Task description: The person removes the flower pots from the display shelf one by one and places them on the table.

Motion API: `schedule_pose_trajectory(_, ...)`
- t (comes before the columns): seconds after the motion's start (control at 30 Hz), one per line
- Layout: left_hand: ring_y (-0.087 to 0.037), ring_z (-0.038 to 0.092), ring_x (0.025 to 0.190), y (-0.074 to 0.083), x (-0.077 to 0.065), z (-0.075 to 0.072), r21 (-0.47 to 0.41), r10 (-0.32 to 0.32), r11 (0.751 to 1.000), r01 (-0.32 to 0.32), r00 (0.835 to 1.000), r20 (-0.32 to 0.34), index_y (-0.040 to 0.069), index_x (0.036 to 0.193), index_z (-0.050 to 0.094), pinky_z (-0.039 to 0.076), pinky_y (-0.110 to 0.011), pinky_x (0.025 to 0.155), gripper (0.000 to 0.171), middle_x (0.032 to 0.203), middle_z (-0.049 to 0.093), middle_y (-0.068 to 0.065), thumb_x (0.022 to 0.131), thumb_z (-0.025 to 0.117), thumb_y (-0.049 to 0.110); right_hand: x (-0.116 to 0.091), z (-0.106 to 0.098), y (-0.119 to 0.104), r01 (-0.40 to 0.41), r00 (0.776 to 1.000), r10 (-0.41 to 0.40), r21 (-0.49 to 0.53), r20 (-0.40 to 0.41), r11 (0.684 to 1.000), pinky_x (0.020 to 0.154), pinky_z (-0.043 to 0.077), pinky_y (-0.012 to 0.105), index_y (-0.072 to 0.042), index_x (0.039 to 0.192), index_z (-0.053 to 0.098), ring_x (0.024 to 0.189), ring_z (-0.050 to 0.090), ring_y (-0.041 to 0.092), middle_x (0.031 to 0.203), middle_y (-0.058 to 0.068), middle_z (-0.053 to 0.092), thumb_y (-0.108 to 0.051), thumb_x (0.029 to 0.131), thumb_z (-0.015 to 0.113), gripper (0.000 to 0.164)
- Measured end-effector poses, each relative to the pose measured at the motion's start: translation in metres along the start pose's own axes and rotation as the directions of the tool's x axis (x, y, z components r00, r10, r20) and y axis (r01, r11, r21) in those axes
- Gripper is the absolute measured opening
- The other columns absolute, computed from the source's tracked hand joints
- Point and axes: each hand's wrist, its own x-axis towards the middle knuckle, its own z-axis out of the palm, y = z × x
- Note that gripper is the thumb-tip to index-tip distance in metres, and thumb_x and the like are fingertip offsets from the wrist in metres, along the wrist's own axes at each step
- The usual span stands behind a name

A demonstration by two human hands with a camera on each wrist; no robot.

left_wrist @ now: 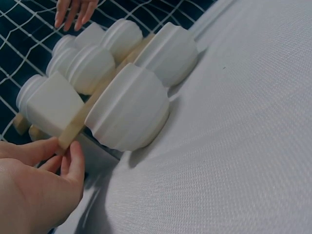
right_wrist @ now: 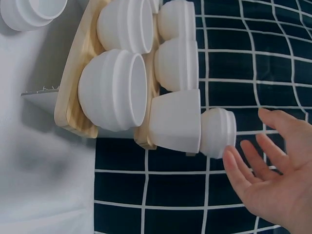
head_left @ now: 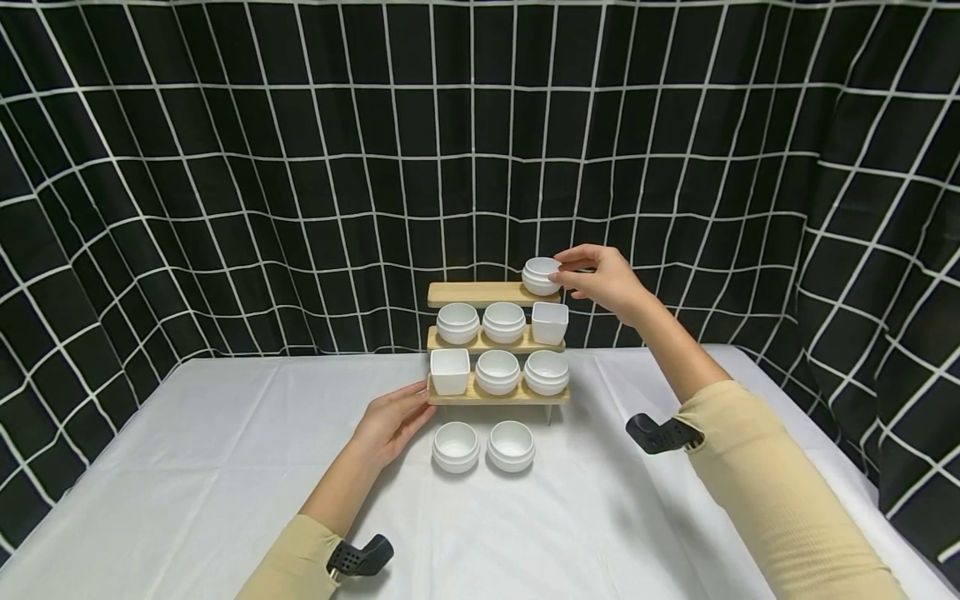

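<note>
A three-tier wooden display stand (head_left: 472,293) holds small white bowls and square cups. My left hand (head_left: 390,421) pinches the left end of its lowest board (left_wrist: 73,130) between thumb and fingers. On the right end of the top tier sits a round white bowl (head_left: 540,279). Around that bowl's right side is my right hand (head_left: 602,282), fingers spread apart in the right wrist view; one fingertip (right_wrist: 229,153) is at the rim, and whether it touches I cannot tell. The middle tier carries two round bowls and a square cup (head_left: 550,323). A square cup (head_left: 450,372) and two round bowls fill the lowest tier.
Two round bowls (head_left: 456,447) stand on the white tablecloth (head_left: 225,467) in front of the stand. Behind the table hangs a black curtain (head_left: 337,192) with a white grid. A metal leg (head_left: 549,414) shows under the lowest board.
</note>
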Motion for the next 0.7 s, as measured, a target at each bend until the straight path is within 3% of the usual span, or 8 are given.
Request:
schedule_pose_trajectory(0.43, -0.018, 0.066, 0.111, 0.0, -0.001, 0.001, -0.005, -0.001, 1.0, 0.001, 1.0, 0.008, -0.017, 0.15, 0.044, 0.055, -0.03, 0.112, 0.044, 0.154, 0.046, -0.037, 0.107, 0.05, -0.008, 0.008, 0.0, 0.004, -0.056, 0.998, 0.056, 0.018, -0.018, 0.998, 0.111, 0.057, 0.051, 0.006, 0.153, 0.046, 0.132, 0.054, 0.041, 0.151, 0.03, 0.051, -0.019, 0.103, 0.07, 0.061)
schedule_pose_trajectory(0.7, -0.016, 0.067, 0.108, 0.001, -0.001, 0.001, -0.008, -0.002, 1.0, 0.002, 1.0, 0.006, -0.018, 0.149, 0.044, 0.056, -0.029, 0.111, 0.044, 0.154, 0.045, -0.037, 0.107, 0.05, -0.009, 0.014, 0.0, 0.003, -0.084, 0.996, 0.084, 0.03, -0.023, 0.996, 0.115, 0.053, 0.054, 0.006, 0.154, 0.044, 0.135, 0.051, 0.042, 0.151, 0.03, 0.05, -0.019, 0.102, 0.07, 0.063)
